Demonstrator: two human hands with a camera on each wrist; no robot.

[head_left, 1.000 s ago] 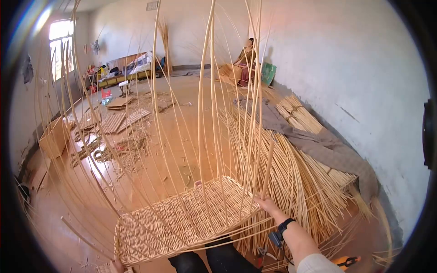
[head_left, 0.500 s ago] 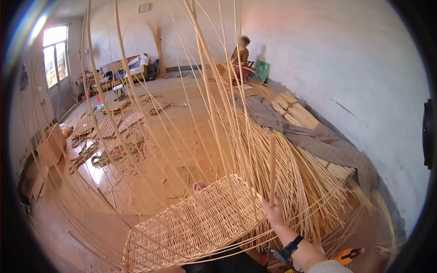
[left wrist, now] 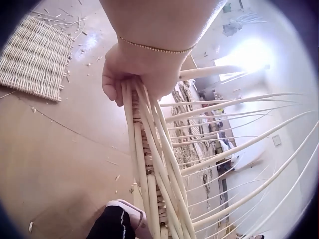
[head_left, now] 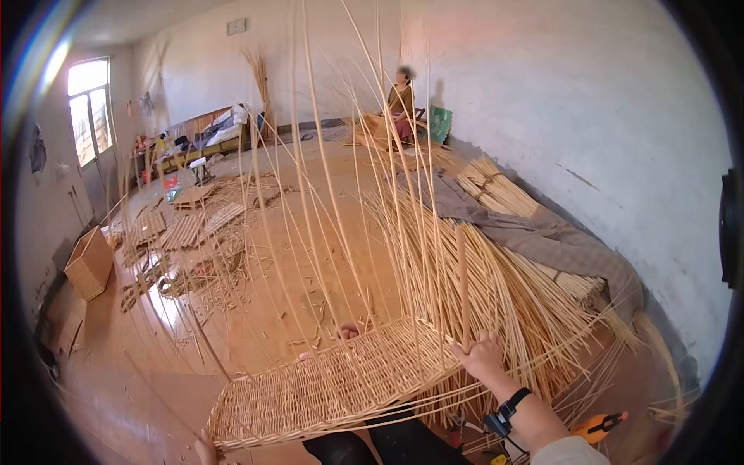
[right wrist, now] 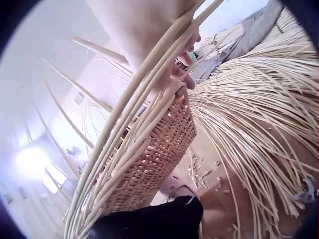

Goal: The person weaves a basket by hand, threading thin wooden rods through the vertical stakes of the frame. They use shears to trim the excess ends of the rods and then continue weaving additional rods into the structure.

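Drifting right, the right hand (head_left: 482, 358) is swinging the woven base (head_left: 333, 380) lower across the knees (head_left: 403, 443).
Each hand's fingers (left wrist: 112, 84) are clamping round edge stakes (left wrist: 149, 164), left hand (left wrist: 139, 69) included; over-twisting could be kinking them at the rim.

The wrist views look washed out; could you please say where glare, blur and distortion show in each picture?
Head view: fisheye bending with dark corners, bright window at left, glare on the floor. Left wrist view: blown-out white at upper right, left hand gripping canes looks soft. Right wrist view: overexposed wall at left, right hand gripping canes blurred.
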